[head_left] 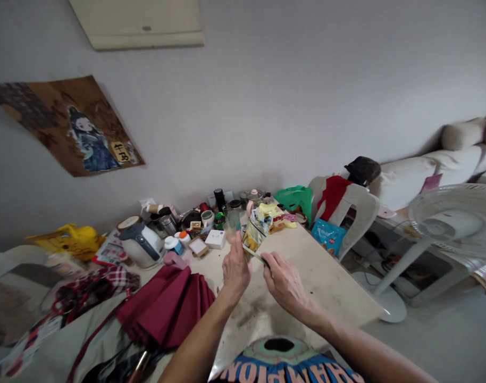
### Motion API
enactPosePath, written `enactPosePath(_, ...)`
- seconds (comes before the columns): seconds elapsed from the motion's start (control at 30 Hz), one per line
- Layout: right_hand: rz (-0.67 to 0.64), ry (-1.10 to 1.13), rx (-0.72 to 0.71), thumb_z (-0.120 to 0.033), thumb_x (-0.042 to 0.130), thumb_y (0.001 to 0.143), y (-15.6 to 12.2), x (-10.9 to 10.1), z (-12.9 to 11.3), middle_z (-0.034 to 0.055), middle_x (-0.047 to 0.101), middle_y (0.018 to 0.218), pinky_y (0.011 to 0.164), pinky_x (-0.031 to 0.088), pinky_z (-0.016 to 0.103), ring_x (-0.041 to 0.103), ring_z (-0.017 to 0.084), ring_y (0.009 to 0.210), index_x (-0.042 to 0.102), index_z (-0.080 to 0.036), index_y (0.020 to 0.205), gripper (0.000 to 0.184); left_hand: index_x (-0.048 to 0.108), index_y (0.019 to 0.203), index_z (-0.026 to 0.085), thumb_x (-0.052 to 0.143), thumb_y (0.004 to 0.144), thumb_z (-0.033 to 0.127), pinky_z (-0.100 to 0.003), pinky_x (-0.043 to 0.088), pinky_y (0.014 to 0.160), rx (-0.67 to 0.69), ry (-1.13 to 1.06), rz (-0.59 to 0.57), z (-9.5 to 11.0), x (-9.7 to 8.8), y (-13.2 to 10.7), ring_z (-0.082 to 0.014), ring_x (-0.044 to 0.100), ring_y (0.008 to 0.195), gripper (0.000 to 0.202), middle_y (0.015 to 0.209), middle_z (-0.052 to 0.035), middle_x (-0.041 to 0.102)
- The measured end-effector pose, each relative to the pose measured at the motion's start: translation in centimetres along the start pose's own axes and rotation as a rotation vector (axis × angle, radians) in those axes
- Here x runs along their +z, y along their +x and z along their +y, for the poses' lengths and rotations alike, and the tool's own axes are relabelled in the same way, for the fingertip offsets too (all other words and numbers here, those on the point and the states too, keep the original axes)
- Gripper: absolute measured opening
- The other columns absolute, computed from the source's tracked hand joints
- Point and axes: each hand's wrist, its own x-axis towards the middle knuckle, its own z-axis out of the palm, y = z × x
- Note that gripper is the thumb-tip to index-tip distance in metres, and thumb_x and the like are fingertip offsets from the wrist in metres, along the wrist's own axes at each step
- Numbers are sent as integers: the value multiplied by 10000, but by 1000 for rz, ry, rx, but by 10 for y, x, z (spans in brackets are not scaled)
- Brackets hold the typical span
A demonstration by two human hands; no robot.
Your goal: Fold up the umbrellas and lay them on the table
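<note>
My left hand [235,267] is raised over the table, its fingers pressed together around one end of a thin pale strip [254,255]. Pinched in the fingers of my right hand [283,279] is the strip's other end. Just beyond it is a clear-and-yellow printed bag [254,232]; whether the strip is joined to this bag I cannot tell. Close behind my left fingertips is a clear glass [232,221], partly covered by the hand.
A folded maroon umbrella [167,306] and an electric kettle [141,243] are to the left. Jars, bottles and small boxes crowd the wall side, including a white box [215,239]. At right are a blue pouch [328,236], a white chair [358,213] and a fan [458,218].
</note>
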Motion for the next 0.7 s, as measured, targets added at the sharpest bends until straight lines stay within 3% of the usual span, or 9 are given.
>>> enactPosePath(0.17, 24, 130, -53, -247, 384, 969, 5, -14, 3, 46, 634, 740, 648, 422, 255, 587, 159, 665, 626, -189, 879, 264, -145, 1521, 153, 640, 775, 132, -344, 498, 801, -61, 71, -13, 0, -1, -1, -277, 689, 952, 1083, 1169, -161, 669)
enactPosePath(0.37, 99, 422, 198, -353, 531, 897, 15, -26, -4, -9, 578, 577, 525, 383, 232, 508, 122, 507, 634, -182, 752, 247, -138, 1507, 64, 665, 773, 169, -328, 495, 750, -102, 147, -42, -1, 7, -3, -285, 703, 904, 1094, 1068, -179, 707)
enactPosePath(0.43, 118, 476, 219, -349, 560, 874, 17, -27, -5, -9, 583, 578, 525, 395, 232, 515, 127, 520, 654, -178, 764, 224, -84, 1504, 11, 674, 772, 177, -326, 496, 750, -118, 153, -69, -1, 10, -4, -290, 703, 900, 1067, 999, -181, 721)
enactPosePath(0.6, 163, 486, -4, -192, 524, 861, 21, -29, -3, 34, 653, 798, 669, 463, 251, 603, 155, 724, 718, -196, 875, 195, 71, 1506, -14, 671, 779, 180, -336, 499, 760, -151, 149, -135, 2, 9, -4, -296, 699, 904, 962, 972, -195, 725)
enactPosePath(0.7, 71, 453, -127, -66, 446, 797, 20, -32, -8, 16, 595, 726, 614, 449, 233, 579, 132, 653, 726, -213, 908, 335, 93, 1510, -3, 626, 794, 163, -342, 497, 764, -156, 135, -159, 3, 6, -5, -295, 696, 895, 908, 965, -190, 724)
